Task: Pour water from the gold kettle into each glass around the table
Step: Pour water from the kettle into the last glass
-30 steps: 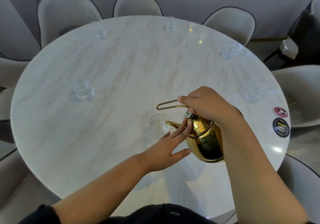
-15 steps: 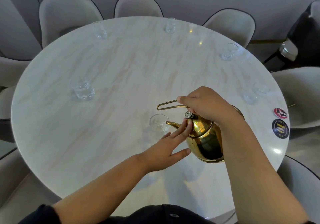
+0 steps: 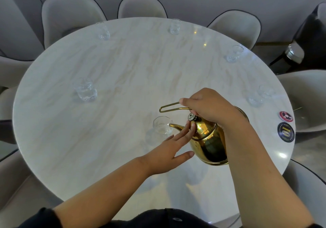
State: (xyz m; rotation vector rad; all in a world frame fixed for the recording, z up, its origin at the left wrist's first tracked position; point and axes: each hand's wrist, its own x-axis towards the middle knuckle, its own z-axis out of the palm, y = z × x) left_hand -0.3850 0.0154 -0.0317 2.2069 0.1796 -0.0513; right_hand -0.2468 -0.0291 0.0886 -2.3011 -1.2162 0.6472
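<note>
Head view: round marble table point(image 3: 123, 79), pale chairs point(image 3: 70, 10) about it, clear glasses point(image 3: 85, 91) near its rim; the gold kettle point(image 3: 208, 143) hangs tilted above it, spout tip at the lip of the nearest glass point(image 3: 161, 125). My right hand point(image 3: 210, 104) is clenched round the thin wire handle point(image 3: 169, 108); my left hand point(image 3: 169, 150) lies flat, fingertips point(image 3: 193, 127) against the lid point(image 3: 204, 128) beside its knob point(image 3: 192, 117). Judgement: rigid, polished, likely slippery and water-heavy, so hold by the handle; the glass is fragile.

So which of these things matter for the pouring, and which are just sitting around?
For the job: gold kettle, gripped by right hand, touched by left hand; nearest glass; other glasses round the table.
Lying about: red disc, black disc, chairs.
</note>
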